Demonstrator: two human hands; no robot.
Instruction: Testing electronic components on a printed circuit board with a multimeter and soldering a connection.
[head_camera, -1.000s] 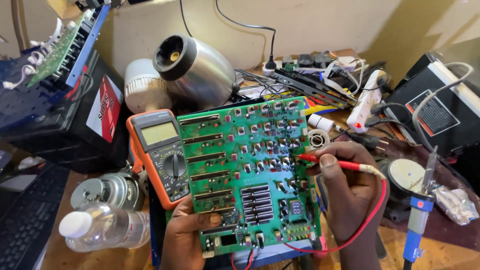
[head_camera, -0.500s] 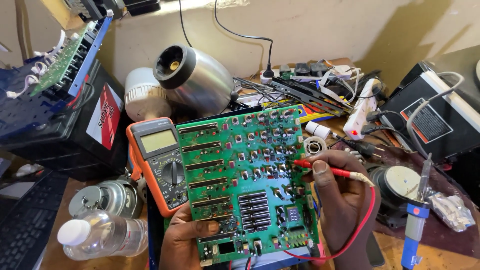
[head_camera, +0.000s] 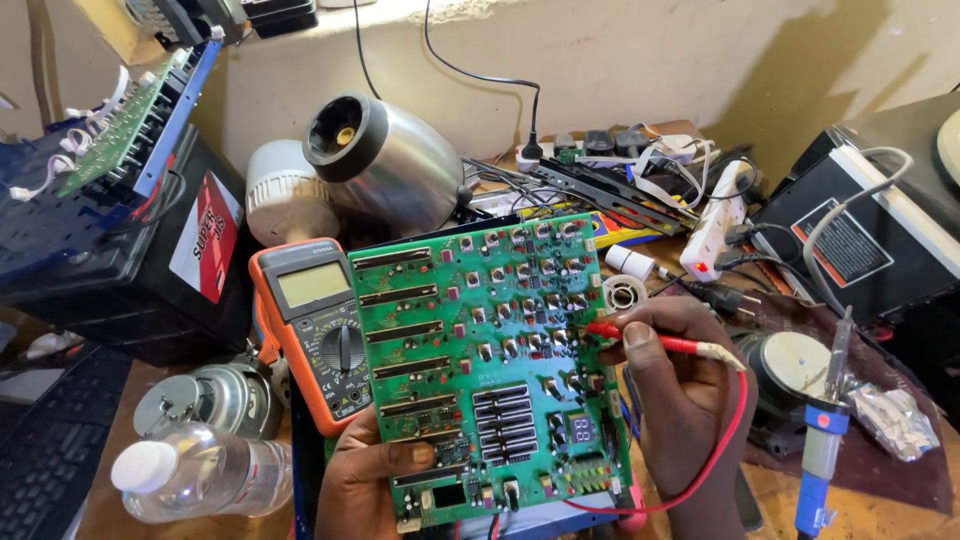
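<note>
A large green circuit board (head_camera: 480, 350) leans upright in the middle of the bench. My left hand (head_camera: 375, 480) grips its lower left corner, thumb on the board face. My right hand (head_camera: 680, 395) pinches a red test probe (head_camera: 650, 340), whose tip touches the board's right edge. The probe's red lead (head_camera: 730, 440) loops down under my wrist. An orange multimeter (head_camera: 315, 325) with a grey screen and round dial stands against the board's left side.
A silver motor housing (head_camera: 385, 160) and white cylinder (head_camera: 285, 195) lie behind the board. A black battery (head_camera: 130, 250) sits left, with a plastic bottle (head_camera: 200, 470) and keyboard (head_camera: 45, 450) near it. A blue soldering iron (head_camera: 825, 440), power strip (head_camera: 715, 225) and black box (head_camera: 870, 230) are right.
The view has shifted slightly, so the board sits a little higher and more central. My right hand still holds the probe tip at the board's right edge, and my left hand keeps its grip.
</note>
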